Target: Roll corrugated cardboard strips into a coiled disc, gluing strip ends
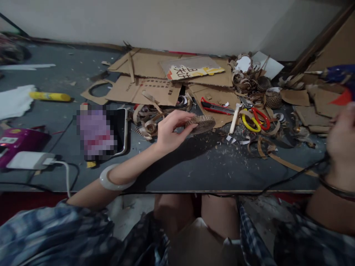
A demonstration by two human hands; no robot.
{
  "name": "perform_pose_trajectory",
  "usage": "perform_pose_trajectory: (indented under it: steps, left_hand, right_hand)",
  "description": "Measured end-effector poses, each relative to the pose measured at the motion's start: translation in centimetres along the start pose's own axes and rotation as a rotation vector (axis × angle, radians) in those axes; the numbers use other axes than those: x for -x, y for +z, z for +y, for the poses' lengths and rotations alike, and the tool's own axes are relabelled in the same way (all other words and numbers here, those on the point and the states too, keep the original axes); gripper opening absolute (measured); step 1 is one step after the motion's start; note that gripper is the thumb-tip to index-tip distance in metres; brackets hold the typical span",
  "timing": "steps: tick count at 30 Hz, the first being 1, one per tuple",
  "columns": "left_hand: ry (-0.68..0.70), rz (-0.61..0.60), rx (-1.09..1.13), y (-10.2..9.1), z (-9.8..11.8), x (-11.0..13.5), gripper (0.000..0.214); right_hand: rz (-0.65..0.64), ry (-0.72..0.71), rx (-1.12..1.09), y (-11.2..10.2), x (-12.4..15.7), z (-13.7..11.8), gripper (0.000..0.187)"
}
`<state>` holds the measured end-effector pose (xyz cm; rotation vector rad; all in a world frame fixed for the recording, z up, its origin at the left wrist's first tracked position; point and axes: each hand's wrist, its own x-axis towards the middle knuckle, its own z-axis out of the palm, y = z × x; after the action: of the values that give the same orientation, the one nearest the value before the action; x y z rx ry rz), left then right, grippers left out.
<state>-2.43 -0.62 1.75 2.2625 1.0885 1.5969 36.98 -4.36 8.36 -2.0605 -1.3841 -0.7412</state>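
Note:
My left hand pinches a round disc of corrugated cardboard by its near-left edge, tilted above the table. At the right edge of the picture, my right hand is blurred and partly cut off. Its fingers are closed at the orange trigger of a blue glue gun, whose metal nozzle points left. Just right of the disc lie a white stick, a red utility knife and scissors with yellow and red handles.
Cardboard sheets and curled strips cover the back of the dark table. A phone, a yellow marker, a white charger and a purple box lie left. A black cord crosses the front right.

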Motion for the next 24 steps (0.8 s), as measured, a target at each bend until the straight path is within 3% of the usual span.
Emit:
perform_pose_trajectory:
  steps: [3, 6, 9, 15, 24]
  left_hand:
    - [0.022, 0.013, -0.005, 0.0, -0.1, 0.0, 0.021]
    - [0.036, 0.025, 0.007, 0.1, -0.3, 0.1, 0.022]
    - [0.044, 0.027, 0.011, 0.1, -0.4, 0.1, 0.023]
    - [0.077, 0.025, 0.034, 0.0, -0.2, 0.0, 0.027]
    - [0.068, 0.021, 0.024, 0.0, -0.4, 0.2, 0.027]
  right_hand:
    - [0.002, -0.084, -0.132, -0.7, 0.8, -5.2, 0.069]
    - [-0.122, -0.173, -0.257, -0.5, 1.9, -9.4, 0.063]
    - [-0.188, -0.353, -0.406, 0.1, 2.9, -11.6, 0.051]
    - [-0.225, -0.564, -0.506, 1.2, 3.7, -12.1, 0.049]
    - [-0.245, -0.591, -0.492, 1.8, 3.7, -11.7, 0.049]
